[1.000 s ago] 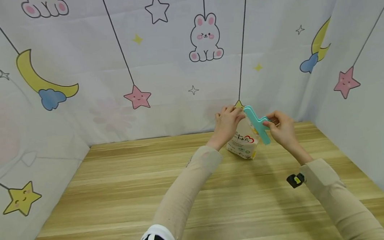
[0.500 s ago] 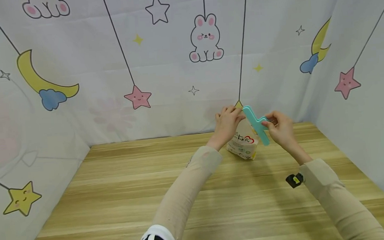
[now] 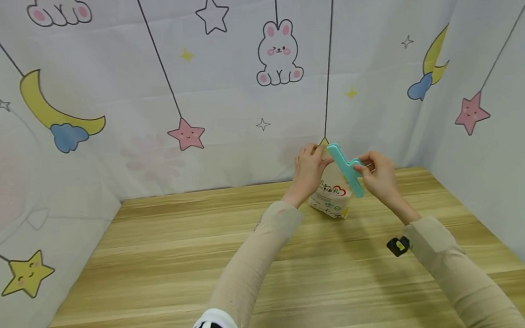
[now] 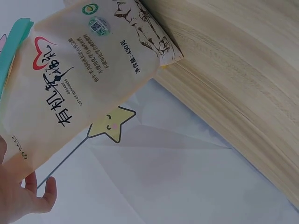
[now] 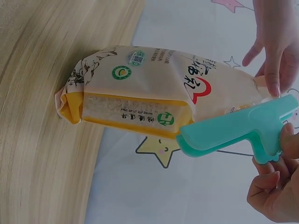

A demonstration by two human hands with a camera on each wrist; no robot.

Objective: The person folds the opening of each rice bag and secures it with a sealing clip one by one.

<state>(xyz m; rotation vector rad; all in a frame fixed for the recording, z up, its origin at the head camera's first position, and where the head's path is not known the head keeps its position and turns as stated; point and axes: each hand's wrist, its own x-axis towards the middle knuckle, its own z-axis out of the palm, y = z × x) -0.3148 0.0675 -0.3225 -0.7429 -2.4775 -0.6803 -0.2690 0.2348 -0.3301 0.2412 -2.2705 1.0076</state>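
Observation:
A cream paper-like bag (image 3: 331, 200) with printed characters and a red heart stands on the table near the back curtain. Through its clear side window (image 5: 131, 112), whitish grains show in the right wrist view. My left hand (image 3: 308, 170) pinches the bag's top edge, fingers behind and thumb in front. A teal bag clip (image 3: 346, 169) is in my right hand (image 3: 379, 176), which squeezes its handles between thumb and fingers. The clip (image 5: 233, 126) slants beside the upper part of the bag, one end close to my left fingertips; whether it touches the bag I cannot tell.
The wood-grain table (image 3: 183, 267) runs back to a white printed curtain (image 3: 223, 87), which also rises along both sides. A small black device (image 3: 398, 246) sits at my right sleeve cuff.
My right hand has shifted slightly left with the clip, bringing it nearer the bag's top. My left hand and the bag stay in place; the head view has swayed a little.

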